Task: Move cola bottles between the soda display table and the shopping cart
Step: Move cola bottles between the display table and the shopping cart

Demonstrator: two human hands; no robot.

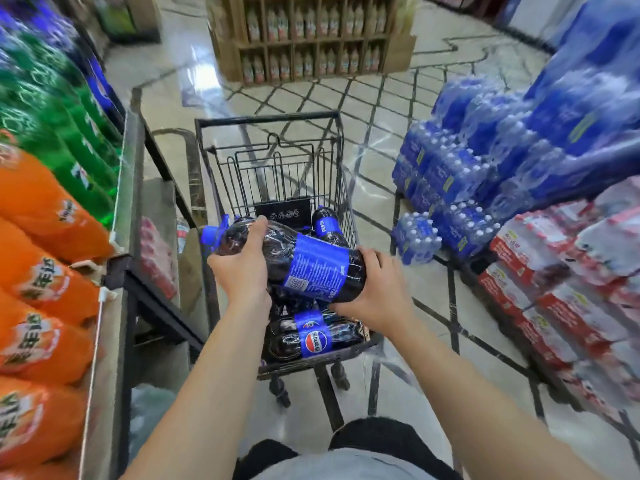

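A shrink-wrapped pack of large cola bottles (304, 261) with blue labels and blue caps lies sideways above the black wire shopping cart (266, 121). My left hand (242, 261) grips it near the necks, thumb over the top. My right hand (374, 289) holds its base end. More cola bottles (311, 336) lie in the cart under the pack, and another one (327, 223) stands at the far side. The soda display table (130, 188) runs along the left, its metal edge beside the cart.
Orange soda bottles (38, 265) and green ones (69, 133) fill the display table. Blue-wrapped water packs (485, 161) and red-and-white packs (561, 278) are stacked on the right. A wooden shelf of juice bottles (311, 39) stands ahead across the tiled floor.
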